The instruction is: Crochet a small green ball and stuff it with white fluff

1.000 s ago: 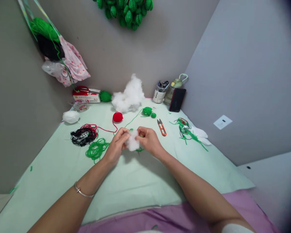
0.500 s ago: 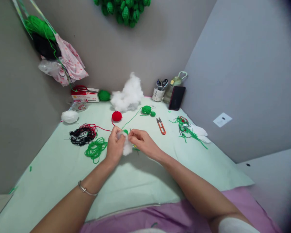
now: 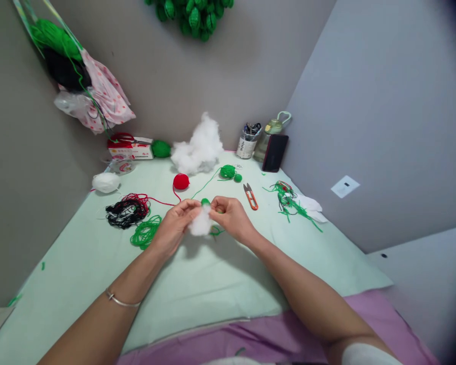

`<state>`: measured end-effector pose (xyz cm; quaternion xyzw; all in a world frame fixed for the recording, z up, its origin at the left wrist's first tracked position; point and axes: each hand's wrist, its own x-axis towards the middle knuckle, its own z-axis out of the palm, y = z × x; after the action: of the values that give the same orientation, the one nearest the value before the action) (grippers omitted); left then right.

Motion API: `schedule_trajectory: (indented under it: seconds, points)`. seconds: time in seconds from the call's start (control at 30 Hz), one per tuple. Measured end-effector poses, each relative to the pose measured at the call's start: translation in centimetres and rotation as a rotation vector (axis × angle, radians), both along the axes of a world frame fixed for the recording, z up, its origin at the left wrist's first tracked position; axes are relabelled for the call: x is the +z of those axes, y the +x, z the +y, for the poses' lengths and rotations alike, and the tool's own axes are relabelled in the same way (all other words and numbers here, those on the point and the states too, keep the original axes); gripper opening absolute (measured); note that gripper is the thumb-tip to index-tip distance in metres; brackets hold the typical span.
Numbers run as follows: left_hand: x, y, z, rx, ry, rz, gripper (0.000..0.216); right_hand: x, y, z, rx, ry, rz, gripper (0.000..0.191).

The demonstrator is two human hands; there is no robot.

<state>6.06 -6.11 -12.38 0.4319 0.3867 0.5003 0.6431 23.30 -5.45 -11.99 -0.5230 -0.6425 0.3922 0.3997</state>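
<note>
My left hand (image 3: 178, 221) is closed, thumb and fingers pinching the left side of a tuft of white stuffing (image 3: 200, 224). Opposite it, my right hand (image 3: 231, 217) pinches the tuft's upper right side. A small green piece (image 3: 205, 202) shows between the fingertips of both hands, just above the tuft; its shape is mostly hidden. Some green yarn (image 3: 216, 231) shows below my right hand. Left of my hands lie a loose green yarn coil (image 3: 146, 232) and a tangle of black yarn (image 3: 124, 213). A red yarn ball (image 3: 181, 181) sits behind them.
A large heap of white stuffing (image 3: 199, 144) rests against the wall. Orange thread snips (image 3: 251, 196) and a green yarn ball (image 3: 227, 172) lie beyond my right hand. A phone (image 3: 275, 153) leans on a bottle (image 3: 264, 144). Yarn scraps (image 3: 289, 200) lie at right.
My hands have moved slightly apart and now pinch the white tuft from both sides. The green piece shows more clearly above it. The view has shifted slightly.
</note>
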Motion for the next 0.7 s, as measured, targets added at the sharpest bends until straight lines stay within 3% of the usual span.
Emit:
schedule_trajectory:
  seconds: [0.17,0.33,0.47,0.7]
  points:
    - [-0.7,0.2,0.1,-0.002,-0.002,0.052,0.042,0.8,0.5,-0.3,0.148,-0.046,-0.012,0.010]
    - [-1.7,0.4,0.4,0.153,0.083,0.101,0.032,1.5,-0.2,-1.3,0.258,-0.067,0.024,0.009]
    - [-2.2,0.9,0.3,0.244,0.148,0.092,0.033,1.0,-1.2,-1.5,0.189,-0.060,0.049,0.019]
    - [-0.9,0.4,-0.1,0.051,0.059,0.024,0.027,-0.3,-0.4,-0.1,0.007,-0.014,0.053,0.017]
